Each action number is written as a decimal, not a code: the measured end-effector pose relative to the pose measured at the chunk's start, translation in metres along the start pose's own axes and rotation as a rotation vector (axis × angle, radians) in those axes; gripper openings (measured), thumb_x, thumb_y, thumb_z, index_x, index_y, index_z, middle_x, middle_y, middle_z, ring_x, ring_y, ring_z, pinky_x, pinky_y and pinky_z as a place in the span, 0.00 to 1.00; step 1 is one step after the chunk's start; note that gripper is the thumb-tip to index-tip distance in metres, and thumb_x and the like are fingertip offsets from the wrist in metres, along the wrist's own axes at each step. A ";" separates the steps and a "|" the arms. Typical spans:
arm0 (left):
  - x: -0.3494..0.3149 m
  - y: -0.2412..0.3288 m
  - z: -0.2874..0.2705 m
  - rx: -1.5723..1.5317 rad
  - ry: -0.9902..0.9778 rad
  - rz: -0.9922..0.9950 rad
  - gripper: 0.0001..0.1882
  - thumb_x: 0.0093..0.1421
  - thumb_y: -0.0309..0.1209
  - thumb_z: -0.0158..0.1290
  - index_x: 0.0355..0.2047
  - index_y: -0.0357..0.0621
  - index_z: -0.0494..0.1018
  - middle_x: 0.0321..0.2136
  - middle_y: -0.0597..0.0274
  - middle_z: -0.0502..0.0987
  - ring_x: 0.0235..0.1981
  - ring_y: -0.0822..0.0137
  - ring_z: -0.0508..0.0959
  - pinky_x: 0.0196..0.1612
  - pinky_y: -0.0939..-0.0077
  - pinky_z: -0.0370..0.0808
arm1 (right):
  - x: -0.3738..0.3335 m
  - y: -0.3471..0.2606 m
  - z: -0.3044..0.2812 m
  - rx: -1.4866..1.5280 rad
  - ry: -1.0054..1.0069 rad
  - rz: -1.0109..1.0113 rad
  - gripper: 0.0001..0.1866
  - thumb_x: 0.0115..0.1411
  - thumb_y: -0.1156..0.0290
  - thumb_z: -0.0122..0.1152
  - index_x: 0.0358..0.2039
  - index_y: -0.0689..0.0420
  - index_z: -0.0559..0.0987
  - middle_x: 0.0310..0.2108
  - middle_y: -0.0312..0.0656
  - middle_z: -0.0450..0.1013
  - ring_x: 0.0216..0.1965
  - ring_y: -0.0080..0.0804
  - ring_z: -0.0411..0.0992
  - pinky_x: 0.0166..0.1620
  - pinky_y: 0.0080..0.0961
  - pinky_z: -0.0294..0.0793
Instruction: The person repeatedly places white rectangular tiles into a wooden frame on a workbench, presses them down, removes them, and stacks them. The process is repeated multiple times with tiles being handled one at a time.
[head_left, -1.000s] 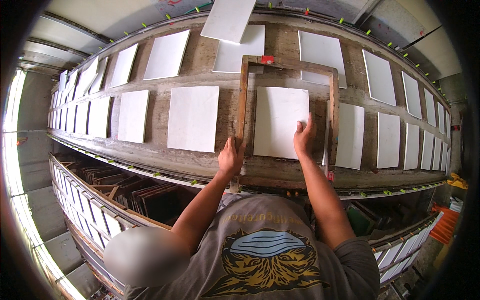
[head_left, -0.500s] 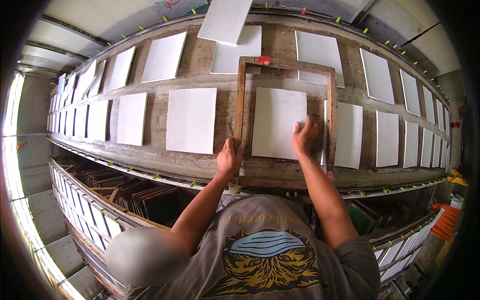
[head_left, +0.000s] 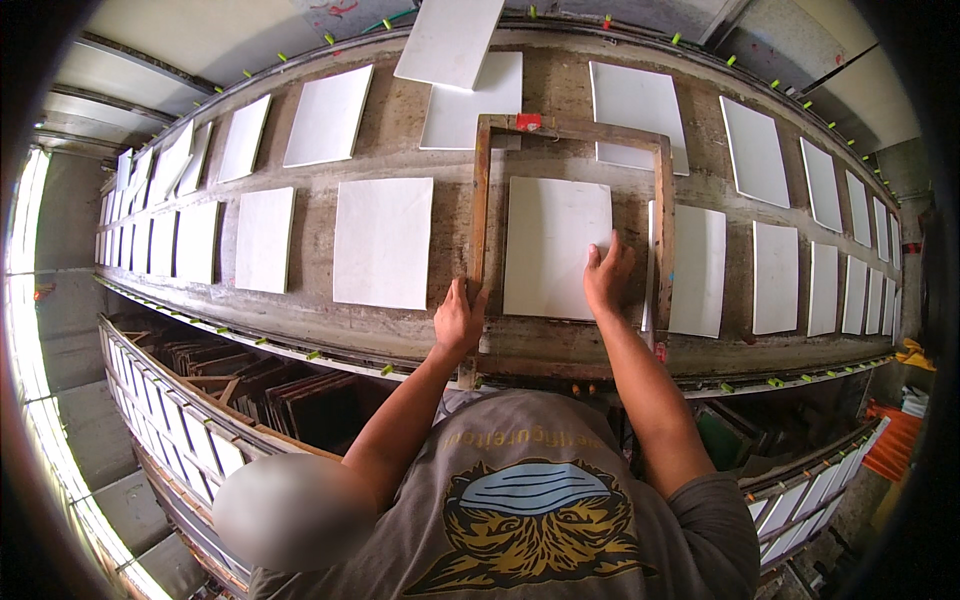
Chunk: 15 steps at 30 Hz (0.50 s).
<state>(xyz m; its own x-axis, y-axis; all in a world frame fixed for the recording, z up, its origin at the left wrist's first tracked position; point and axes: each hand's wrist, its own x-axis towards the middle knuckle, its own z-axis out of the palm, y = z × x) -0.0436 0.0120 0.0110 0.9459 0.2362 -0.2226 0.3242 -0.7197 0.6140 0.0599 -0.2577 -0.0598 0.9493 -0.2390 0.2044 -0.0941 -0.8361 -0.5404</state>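
Observation:
A wooden frame lies over the long table, with a white rectangular panel showing inside its outline. My left hand is closed around the frame's left bar, near its lower part. Inside the frame, my right hand is at the panel's right edge, thumb and fingers apart. Its thumb overlaps the panel's edge; whether it presses on it I cannot tell. Red tape marks the frame's far bar. I cannot make out whether a mesh spans the frame.
Two rows of white panels, such as the near-left panel, run along the brown-stained table. One tilted panel overlaps another at the far side. Yellow-green clips line the table's edges. Dark flat boards stand below the near edge.

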 end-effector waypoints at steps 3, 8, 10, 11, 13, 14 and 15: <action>0.000 -0.003 0.002 0.005 0.014 0.004 0.23 0.68 0.46 0.50 0.52 0.41 0.63 0.44 0.39 0.77 0.42 0.34 0.78 0.41 0.43 0.75 | 0.001 -0.005 -0.003 0.022 -0.032 0.024 0.31 0.64 0.65 0.63 0.64 0.62 0.64 0.50 0.60 0.65 0.53 0.58 0.65 0.55 0.52 0.66; 0.000 0.004 -0.003 -0.009 -0.021 -0.049 0.21 0.68 0.44 0.51 0.51 0.42 0.64 0.45 0.39 0.77 0.45 0.35 0.78 0.44 0.46 0.75 | -0.002 -0.007 -0.004 0.014 -0.026 0.012 0.31 0.65 0.65 0.63 0.64 0.61 0.64 0.50 0.59 0.65 0.53 0.58 0.65 0.54 0.52 0.67; -0.001 0.004 -0.003 -0.016 -0.022 -0.041 0.21 0.68 0.45 0.51 0.51 0.42 0.64 0.45 0.40 0.77 0.45 0.35 0.78 0.44 0.46 0.75 | -0.002 -0.007 -0.004 0.023 -0.030 0.013 0.31 0.65 0.64 0.63 0.64 0.61 0.64 0.50 0.59 0.65 0.53 0.58 0.65 0.54 0.52 0.67; -0.001 0.004 -0.004 -0.023 -0.020 -0.033 0.21 0.68 0.45 0.51 0.51 0.42 0.64 0.45 0.40 0.77 0.45 0.35 0.78 0.44 0.46 0.75 | -0.001 -0.006 -0.003 0.030 -0.032 0.014 0.32 0.65 0.64 0.63 0.64 0.61 0.63 0.50 0.59 0.65 0.53 0.58 0.65 0.54 0.52 0.67; -0.001 0.003 -0.003 -0.038 -0.014 -0.016 0.22 0.68 0.45 0.51 0.51 0.42 0.63 0.45 0.40 0.77 0.45 0.35 0.78 0.44 0.46 0.75 | -0.001 -0.005 -0.002 0.034 -0.026 0.008 0.32 0.65 0.65 0.63 0.64 0.60 0.63 0.50 0.60 0.65 0.53 0.59 0.65 0.54 0.52 0.67; -0.001 0.003 -0.003 -0.031 -0.013 -0.019 0.22 0.68 0.45 0.51 0.51 0.42 0.63 0.45 0.40 0.77 0.45 0.35 0.78 0.44 0.46 0.75 | -0.002 -0.005 -0.002 0.030 -0.019 0.001 0.32 0.65 0.65 0.63 0.64 0.60 0.63 0.50 0.60 0.65 0.53 0.59 0.65 0.54 0.53 0.67; -0.001 0.003 -0.003 -0.025 -0.012 -0.021 0.22 0.68 0.45 0.51 0.51 0.42 0.63 0.45 0.40 0.77 0.45 0.35 0.78 0.43 0.46 0.75 | -0.002 -0.005 -0.002 0.027 -0.011 -0.006 0.32 0.65 0.65 0.63 0.64 0.60 0.63 0.51 0.61 0.65 0.53 0.60 0.65 0.54 0.53 0.67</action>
<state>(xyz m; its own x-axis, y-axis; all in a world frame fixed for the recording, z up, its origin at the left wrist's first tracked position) -0.0433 0.0116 0.0150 0.9387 0.2434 -0.2442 0.3443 -0.6984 0.6275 0.0580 -0.2539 -0.0558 0.9532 -0.2281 0.1985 -0.0805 -0.8241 -0.5607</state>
